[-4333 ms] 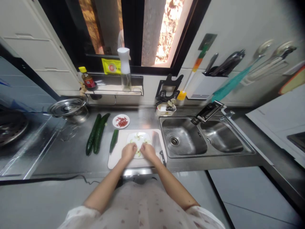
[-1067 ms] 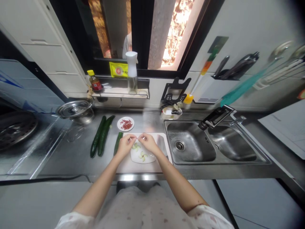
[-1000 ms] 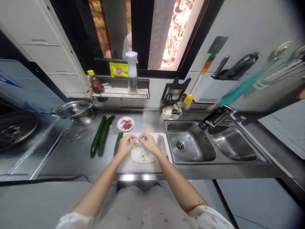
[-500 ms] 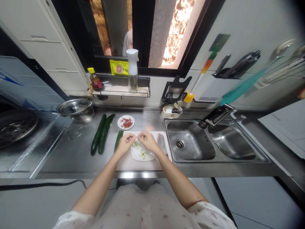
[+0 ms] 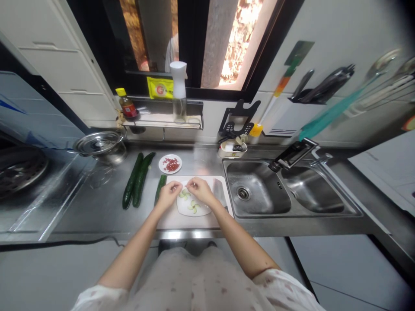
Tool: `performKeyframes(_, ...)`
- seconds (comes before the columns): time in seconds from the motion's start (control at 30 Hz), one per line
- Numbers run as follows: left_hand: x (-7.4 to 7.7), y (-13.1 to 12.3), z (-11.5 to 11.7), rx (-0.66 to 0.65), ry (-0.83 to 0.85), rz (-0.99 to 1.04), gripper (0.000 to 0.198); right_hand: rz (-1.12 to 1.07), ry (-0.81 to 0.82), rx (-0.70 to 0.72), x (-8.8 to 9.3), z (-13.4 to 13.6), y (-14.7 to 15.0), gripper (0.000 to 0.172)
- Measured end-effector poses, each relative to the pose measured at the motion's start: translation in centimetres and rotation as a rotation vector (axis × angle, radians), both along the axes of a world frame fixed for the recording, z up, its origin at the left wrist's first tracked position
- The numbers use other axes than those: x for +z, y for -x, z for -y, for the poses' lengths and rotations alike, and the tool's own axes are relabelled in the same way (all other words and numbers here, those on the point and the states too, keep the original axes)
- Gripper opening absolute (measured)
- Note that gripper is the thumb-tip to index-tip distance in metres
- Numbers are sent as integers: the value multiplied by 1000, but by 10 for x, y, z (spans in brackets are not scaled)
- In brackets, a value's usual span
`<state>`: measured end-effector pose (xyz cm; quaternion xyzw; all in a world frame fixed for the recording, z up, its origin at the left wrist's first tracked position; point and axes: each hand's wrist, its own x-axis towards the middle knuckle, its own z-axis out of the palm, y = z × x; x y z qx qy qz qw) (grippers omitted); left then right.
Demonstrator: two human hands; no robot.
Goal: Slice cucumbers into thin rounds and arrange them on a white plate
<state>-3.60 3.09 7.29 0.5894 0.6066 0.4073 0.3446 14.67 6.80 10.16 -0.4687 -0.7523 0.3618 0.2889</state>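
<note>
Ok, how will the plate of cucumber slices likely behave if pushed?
The plate looks hard and glossy, so it likely won't flex. It sits flat on the cutting board, so it should probably slide rather than tip. The cucumber slices look loose, so a jerk could shift them.

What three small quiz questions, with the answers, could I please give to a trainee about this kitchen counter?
1. Multiple choice: what lies on the squarish white plate? A) a spray bottle; B) pale green slices; C) a pot lid.
2. True or false: the two long cucumbers lie on the steel counter, to the left of the cutting board.
3. Short answer: which of the person's hands is nearer to the knife?

Key: 1. B. 2. True. 3. The right hand.
</note>
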Motion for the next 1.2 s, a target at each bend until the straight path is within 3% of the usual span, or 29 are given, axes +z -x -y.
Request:
performKeyframes(0.2, -20, 3, 3, 31, 110, -229, 19, 338, 73, -3, -29, 1, 0, 13)
performKeyframes(0.4, -24, -6, 0, -8, 198, -432, 17, 544, 103, 36, -45, 4, 9, 19)
performKeyframes(1.2, -40, -14, -9, -67, 255, -576, 19, 662, 118, 65, -61, 3, 19, 25)
